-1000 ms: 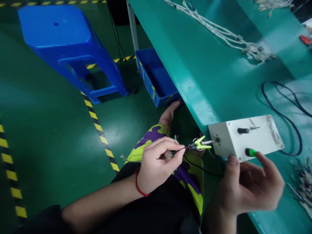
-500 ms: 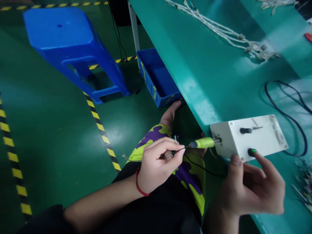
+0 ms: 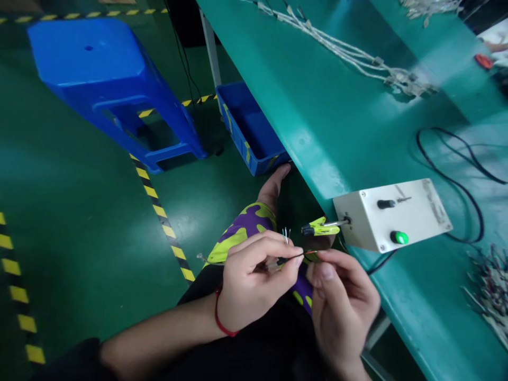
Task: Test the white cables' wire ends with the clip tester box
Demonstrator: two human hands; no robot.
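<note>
My left hand pinches a thin cable, with black and red wires running out past its fingertips. Several fine wire ends stick up behind its index finger. At the tip of the red wire, my right hand has its thumb and fingers closed; the exact contact is partly hidden. Just above both hands a yellow-green clip sticks out on a metal shaft from a white box. The box carries a black knob and a lit green button, and neither hand touches it.
The box stands at the edge of the green table. White cables lie farther back, and a wire pile lies at right. A black cord loops behind the box. A blue bin and blue stool stand on the floor.
My right hand has left the green button and moved left to the wire ends. The wires are now apart from the clip, which appears turned. The view has shifted slightly.
</note>
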